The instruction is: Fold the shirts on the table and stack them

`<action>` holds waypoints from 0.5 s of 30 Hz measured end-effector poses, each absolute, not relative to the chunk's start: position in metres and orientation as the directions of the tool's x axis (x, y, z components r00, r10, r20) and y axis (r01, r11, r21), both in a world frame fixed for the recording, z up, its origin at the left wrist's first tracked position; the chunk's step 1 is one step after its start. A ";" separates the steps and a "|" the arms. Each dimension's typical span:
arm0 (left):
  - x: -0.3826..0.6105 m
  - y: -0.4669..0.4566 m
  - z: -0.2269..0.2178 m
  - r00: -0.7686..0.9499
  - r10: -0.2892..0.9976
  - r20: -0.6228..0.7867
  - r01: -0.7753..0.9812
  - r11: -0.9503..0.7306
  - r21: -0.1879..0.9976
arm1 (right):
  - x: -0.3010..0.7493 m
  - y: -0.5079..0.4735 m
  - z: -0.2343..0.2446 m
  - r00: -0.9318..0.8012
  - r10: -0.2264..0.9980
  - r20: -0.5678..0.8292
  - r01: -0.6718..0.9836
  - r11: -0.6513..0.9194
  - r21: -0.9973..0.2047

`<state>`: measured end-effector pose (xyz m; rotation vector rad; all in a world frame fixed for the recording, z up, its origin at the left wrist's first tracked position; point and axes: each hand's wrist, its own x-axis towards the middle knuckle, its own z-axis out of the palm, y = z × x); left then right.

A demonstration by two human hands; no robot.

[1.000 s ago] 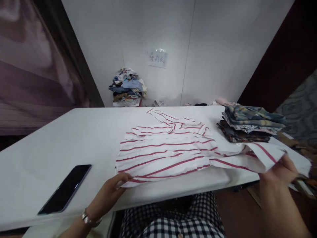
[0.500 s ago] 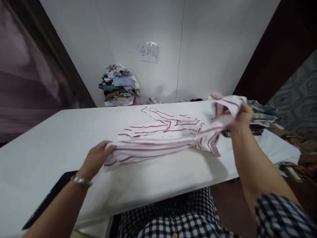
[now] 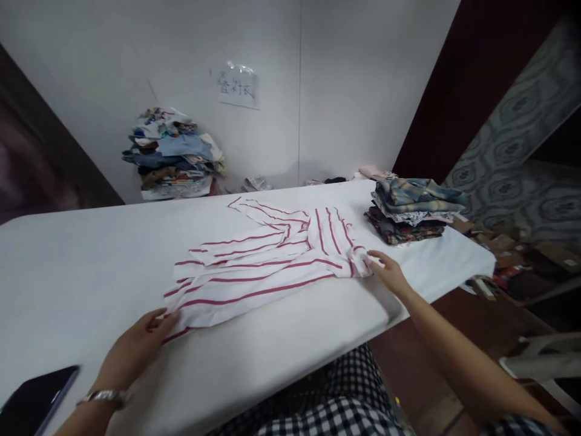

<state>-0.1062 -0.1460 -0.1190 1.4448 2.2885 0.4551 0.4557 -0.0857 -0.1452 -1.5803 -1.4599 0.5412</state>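
Observation:
A white shirt with red stripes [image 3: 263, 260] lies flat on the white table [image 3: 82, 266], its right part folded in over the body. My left hand [image 3: 136, 345] rests on the table with its fingertips pinching the shirt's near left corner. My right hand [image 3: 385, 270] lies at the shirt's right edge, fingers stretched out and touching the fold.
A stack of folded clothes [image 3: 411, 209] sits at the table's right end. A dark phone [image 3: 34, 399] lies at the near left. A heap of clothes [image 3: 172, 151] stands behind the table by the wall, under a paper note [image 3: 238, 86].
My right hand carried the shirt's right side up and over, laid it on the body and let go. My left hand lifted the left corner, then set it down.

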 end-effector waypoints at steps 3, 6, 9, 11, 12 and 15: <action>-0.091 -0.152 -0.127 -0.341 0.932 -0.124 0.840 0.361 0.404 | 0.449 -0.106 -0.162 0.027 0.928 0.372 0.787 0.210 -0.580; -0.072 -0.150 -0.128 -0.293 0.956 -0.004 0.902 0.278 0.331 | 0.434 -0.102 -0.170 0.018 0.912 0.409 0.901 0.163 -0.402; -0.060 -0.151 -0.116 -0.355 0.934 0.052 0.869 0.308 0.387 | 0.433 -0.088 -0.170 0.083 0.917 0.390 0.926 0.074 -0.370; -0.060 -0.154 -0.104 -0.437 0.896 0.076 0.812 0.357 0.462 | 0.445 -0.079 -0.168 0.162 0.914 0.371 0.907 0.010 -0.421; -0.063 -0.156 -0.099 -0.476 0.874 0.094 0.786 0.375 0.490 | 0.454 -0.076 -0.166 0.206 0.909 0.361 0.890 -0.021 -0.456; -0.076 -0.162 -0.090 -0.548 0.827 0.125 0.744 0.413 0.525 | 0.483 -0.070 -0.159 0.268 0.886 0.377 0.835 -0.018 -0.551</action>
